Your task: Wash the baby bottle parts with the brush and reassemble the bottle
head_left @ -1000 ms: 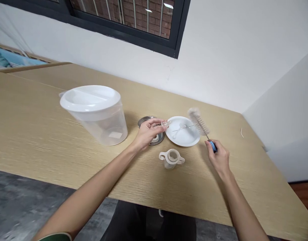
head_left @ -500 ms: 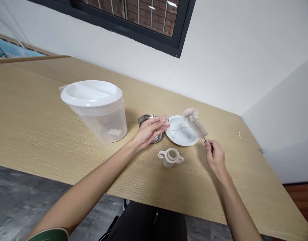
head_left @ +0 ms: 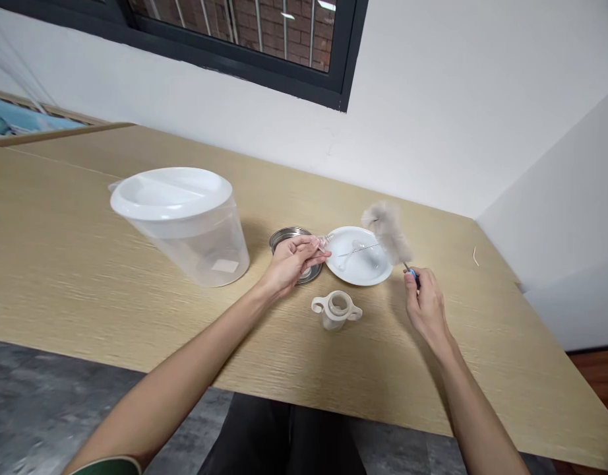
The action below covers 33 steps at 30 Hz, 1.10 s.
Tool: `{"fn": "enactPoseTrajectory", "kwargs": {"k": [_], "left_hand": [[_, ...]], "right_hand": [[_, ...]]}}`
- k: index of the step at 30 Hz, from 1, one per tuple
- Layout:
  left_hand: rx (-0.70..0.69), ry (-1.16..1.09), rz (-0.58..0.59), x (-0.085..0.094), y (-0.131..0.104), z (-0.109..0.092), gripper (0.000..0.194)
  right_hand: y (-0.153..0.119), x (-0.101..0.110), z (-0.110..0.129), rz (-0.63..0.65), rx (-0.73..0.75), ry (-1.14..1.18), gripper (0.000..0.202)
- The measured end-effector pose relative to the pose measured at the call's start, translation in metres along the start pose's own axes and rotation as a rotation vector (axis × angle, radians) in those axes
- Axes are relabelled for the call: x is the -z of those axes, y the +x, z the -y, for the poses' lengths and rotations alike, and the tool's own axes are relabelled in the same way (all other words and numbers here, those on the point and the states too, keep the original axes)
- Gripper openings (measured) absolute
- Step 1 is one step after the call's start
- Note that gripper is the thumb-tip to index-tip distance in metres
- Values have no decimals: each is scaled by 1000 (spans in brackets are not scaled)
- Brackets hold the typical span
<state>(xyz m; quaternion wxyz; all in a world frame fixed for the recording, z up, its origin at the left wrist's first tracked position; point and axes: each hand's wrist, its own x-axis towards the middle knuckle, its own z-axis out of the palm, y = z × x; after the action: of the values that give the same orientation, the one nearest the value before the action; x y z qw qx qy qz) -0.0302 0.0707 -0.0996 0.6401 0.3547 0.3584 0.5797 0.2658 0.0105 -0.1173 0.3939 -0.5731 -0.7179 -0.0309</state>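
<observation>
My right hand (head_left: 427, 303) grips the blue handle of a bottle brush (head_left: 392, 234), whose pale bristles are blurred and point up and away over the right side of a white plate (head_left: 364, 280). My left hand (head_left: 285, 267) pinches a small clear plastic piece (head_left: 325, 241) at the plate's left edge; its exact kind is hard to make out. Under that hand is a round metal dish (head_left: 282, 233), partly covered. On the plate lie clear small parts and a thin rod. In front stands an open, two-handled baby bottle (head_left: 335, 315), upright.
A large clear pitcher (head_left: 205, 247) with a white lid stands on the left of the wooden table (head_left: 264, 359). A short pale strip (head_left: 475, 256) lies at the far right. The wall and a window are behind the table.
The brush has turned slightly, and its handle's blue side now shows. My left hand has tilted a little and its fingers have closed more around the clear piece. The view has shifted slightly.
</observation>
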Motion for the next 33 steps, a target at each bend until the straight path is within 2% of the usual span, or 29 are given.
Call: {"fn": "enactPoseTrajectory", "kwargs": {"k": [5, 10, 13, 16, 18, 20, 23, 29, 33], "left_hand": [[-84, 45, -16, 1, 1, 3, 42], [-125, 93, 45, -1, -4, 1, 46], [-145, 120, 54, -1, -6, -2, 47], [-151, 123, 63, -2, -6, -3, 48], [-164, 125, 85, -2, -6, -2, 51], [-185, 128, 104, -3, -5, -1, 54], [-218, 152, 103, -4, -6, -1, 57], [-289, 262, 72, -5, -10, -6, 59], [-377, 331, 72, -3, -9, -3, 58]], "right_hand": [[-8, -10, -3, 12, 79, -9, 27], [-11, -19, -2, 87, 228, -28, 28], [-7, -15, -8, 85, 189, -105, 32], [-5, -10, -14, -13, 104, -132, 31], [-6, -10, -13, -64, 97, -74, 28], [-8, -11, -9, -49, 154, -17, 25], [-9, -11, -4, 38, 231, -32, 26], [-1, -1, -14, -36, 51, -112, 33], [-4, -1, -11, -34, 115, -43, 29]]}}
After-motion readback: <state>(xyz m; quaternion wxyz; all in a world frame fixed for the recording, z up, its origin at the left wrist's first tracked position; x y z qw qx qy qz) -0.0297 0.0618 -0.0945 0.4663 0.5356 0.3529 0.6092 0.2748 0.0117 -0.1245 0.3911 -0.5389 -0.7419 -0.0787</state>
